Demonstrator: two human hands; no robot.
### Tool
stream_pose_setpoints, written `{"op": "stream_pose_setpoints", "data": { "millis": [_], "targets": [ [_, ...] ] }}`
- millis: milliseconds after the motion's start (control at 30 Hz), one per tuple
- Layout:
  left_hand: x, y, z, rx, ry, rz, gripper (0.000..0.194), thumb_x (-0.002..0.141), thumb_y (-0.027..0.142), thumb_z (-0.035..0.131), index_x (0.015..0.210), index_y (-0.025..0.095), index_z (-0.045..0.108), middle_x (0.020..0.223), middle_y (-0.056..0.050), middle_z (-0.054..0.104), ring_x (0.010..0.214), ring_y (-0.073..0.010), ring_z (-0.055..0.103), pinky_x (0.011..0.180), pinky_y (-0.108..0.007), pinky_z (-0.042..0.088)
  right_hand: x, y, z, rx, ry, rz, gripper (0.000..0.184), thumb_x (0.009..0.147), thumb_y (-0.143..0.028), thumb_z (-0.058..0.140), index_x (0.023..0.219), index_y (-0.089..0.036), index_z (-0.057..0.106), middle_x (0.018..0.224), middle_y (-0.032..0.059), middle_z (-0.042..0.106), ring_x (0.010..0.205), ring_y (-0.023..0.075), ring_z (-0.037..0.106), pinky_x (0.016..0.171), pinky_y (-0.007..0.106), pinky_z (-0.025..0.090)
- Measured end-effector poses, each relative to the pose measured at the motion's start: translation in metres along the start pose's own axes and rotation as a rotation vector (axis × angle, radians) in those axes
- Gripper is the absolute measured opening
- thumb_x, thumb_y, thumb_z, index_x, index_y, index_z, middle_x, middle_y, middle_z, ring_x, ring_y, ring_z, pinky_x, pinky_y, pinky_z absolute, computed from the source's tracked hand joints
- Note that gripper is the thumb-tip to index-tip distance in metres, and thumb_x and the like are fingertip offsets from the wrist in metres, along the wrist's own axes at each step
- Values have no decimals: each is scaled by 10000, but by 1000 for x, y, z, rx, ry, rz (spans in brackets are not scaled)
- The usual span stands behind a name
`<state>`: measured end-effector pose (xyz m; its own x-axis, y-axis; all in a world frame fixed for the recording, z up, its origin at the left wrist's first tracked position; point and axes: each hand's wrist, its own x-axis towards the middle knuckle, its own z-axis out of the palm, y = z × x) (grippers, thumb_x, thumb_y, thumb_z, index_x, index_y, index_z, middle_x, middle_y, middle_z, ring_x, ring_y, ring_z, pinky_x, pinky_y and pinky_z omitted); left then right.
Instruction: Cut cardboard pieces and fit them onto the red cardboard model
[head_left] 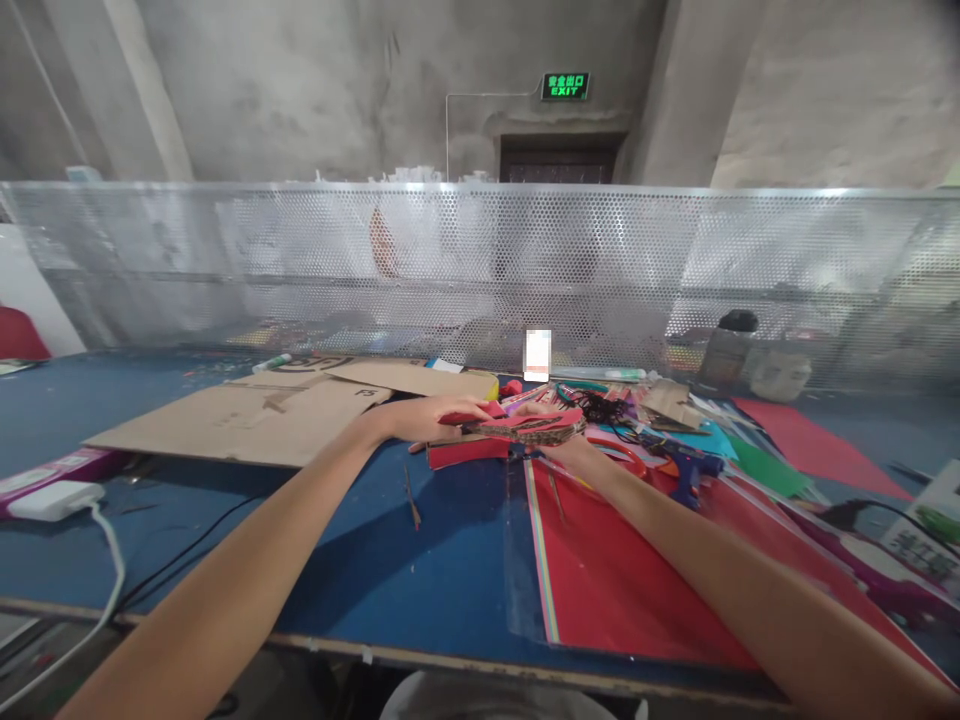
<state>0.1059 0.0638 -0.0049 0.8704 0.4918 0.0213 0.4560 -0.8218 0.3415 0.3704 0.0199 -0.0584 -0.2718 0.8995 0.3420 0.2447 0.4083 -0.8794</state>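
Note:
Both my arms reach forward over a blue table (352,560). My left hand (427,415) is closed on the left end of a flat cardboard piece covered with red paper (525,425). My right hand (562,450) holds the same piece from below at its right side, and its fingers are mostly hidden under it. A red folded piece (466,453) lies just beneath the held piece.
Flattened brown cardboard (255,420) lies at left. A red paper sheet (622,570) lies under my right arm. A blue glue gun (686,468), coloured papers (757,465) and scraps clutter the right. A white charger (56,500) with cable sits far left. A perforated metal screen (480,270) bounds the back.

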Motion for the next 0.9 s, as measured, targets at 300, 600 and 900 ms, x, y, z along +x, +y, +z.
{"op": "stream_pose_setpoints", "data": {
  "millis": [300, 600, 900],
  "targets": [
    [0, -5, 1, 1, 24, 52, 521, 944, 326, 596, 1462, 351, 540, 1640, -27, 379, 1473, -284, 391, 1173, -440, 353, 4, 4, 4, -86, 30, -56, 120, 709, -299, 647, 752, -187, 654, 658, -13, 622, 528, 120, 527, 510, 244, 464],
    [2, -9, 5, 5, 48, 98, 501, 965, 360, 588, 1462, 334, 528, 1636, -45, 379, 1450, -278, 423, 1158, -419, 370, 6, 4, 6, -49, 30, -69, 194, 726, -387, 689, 756, -196, 675, 677, -10, 641, 527, 116, 525, 493, 229, 472],
    [6, -4, 9, 16, 91, 111, 408, 964, 331, 551, 1365, 266, 587, 1531, -74, 503, 1384, -263, 474, 1146, -414, 379, 15, 26, 7, -133, 92, 50, 139, 749, -315, 710, 694, -187, 708, 654, 24, 695, 544, 159, 607, 508, 265, 500]
  ]
}}
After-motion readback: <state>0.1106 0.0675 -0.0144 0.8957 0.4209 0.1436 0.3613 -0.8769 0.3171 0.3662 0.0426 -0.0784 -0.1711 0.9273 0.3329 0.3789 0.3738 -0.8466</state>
